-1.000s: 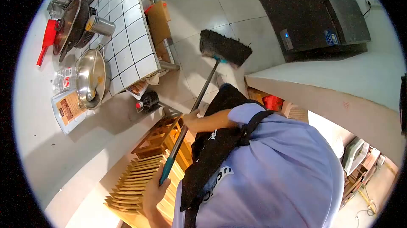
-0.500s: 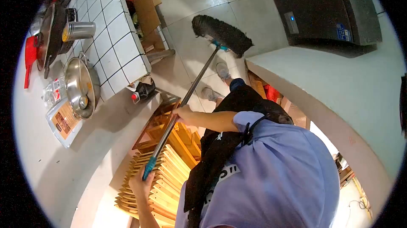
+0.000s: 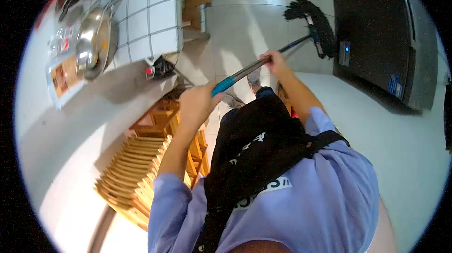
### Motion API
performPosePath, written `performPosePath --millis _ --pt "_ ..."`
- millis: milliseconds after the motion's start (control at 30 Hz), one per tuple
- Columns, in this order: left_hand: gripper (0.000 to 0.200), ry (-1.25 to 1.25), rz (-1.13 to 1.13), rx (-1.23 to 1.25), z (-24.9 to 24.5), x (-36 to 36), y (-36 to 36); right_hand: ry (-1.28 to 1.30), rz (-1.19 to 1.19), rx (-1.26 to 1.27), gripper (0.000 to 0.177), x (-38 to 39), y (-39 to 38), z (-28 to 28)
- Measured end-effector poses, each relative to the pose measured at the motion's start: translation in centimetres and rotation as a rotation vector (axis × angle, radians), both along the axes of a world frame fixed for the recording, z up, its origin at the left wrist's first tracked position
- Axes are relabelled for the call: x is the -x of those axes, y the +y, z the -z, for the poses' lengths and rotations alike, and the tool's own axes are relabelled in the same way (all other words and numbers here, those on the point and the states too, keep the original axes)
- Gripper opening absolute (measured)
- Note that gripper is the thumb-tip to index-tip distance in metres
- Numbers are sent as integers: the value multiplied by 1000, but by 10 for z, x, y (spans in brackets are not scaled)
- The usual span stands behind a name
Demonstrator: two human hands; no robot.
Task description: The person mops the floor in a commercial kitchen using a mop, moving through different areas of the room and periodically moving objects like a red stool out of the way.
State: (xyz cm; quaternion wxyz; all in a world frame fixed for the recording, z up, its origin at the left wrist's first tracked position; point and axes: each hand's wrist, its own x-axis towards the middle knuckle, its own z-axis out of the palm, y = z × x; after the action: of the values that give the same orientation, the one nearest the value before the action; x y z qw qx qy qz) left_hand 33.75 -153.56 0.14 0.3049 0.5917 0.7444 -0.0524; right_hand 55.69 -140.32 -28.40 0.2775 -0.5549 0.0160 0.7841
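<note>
A mop with a dark metal handle [image 3: 249, 68] slants across the view, held in both hands. My left hand [image 3: 197, 103] is wrapped round the handle's upper end, by the teal grip [image 3: 223, 86]. Further down the shaft, my right hand [image 3: 275, 61] is closed around the metal. At the far end, the black shaggy mop head [image 3: 324, 29] lies on the grey tiled floor [image 3: 245, 22], its edge close to the dark appliance [image 3: 372, 32]. A teal joint links the head to the handle.
To the left, a white-tiled counter [image 3: 153, 15] carries a steel bowl [image 3: 96, 41] and a packet [image 3: 66, 79]. Below it sits a dark bottle with a red cap [image 3: 162, 68]. Stacked wooden chairs [image 3: 136, 168] stand at lower left. A pale ledge [image 3: 372, 121] runs along the right.
The mop head has swung right across the floor toward the dark appliance. Both hands have moved forward and right with the handle, and the view has shifted.
</note>
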Motion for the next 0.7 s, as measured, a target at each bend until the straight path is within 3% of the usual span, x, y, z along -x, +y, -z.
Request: performPosePath --millis 100,167,267,367,433,500,567,700 --pt "35 12 40 39 -13 -28 9 -330 211 76 22 5 10 -15" --pt "37 -26 42 -38 -13 -35 -13 -287 224 44 26 -2 -2 4" --pt "35 -122 -7 -53 -22 -36 -68 -349 181 33 26 1 -42 -11" --pt "33 -108 -74 -39 -20 -31 -148 -384 199 93 18 17 -98 9" --pt "33 -118 -141 -91 -21 -27 -201 -387 -64 64 13 20 -138 6" --pt "33 -87 -206 -142 -14 -21 -255 -368 -152 129 15 42 -180 23" --pt "34 9 -223 -10 -32 -14 -309 -337 -215 208 18 66 -236 40" --pt "39 -22 -493 19 -53 -12 -447 -272 -416 146 17 126 -380 10"
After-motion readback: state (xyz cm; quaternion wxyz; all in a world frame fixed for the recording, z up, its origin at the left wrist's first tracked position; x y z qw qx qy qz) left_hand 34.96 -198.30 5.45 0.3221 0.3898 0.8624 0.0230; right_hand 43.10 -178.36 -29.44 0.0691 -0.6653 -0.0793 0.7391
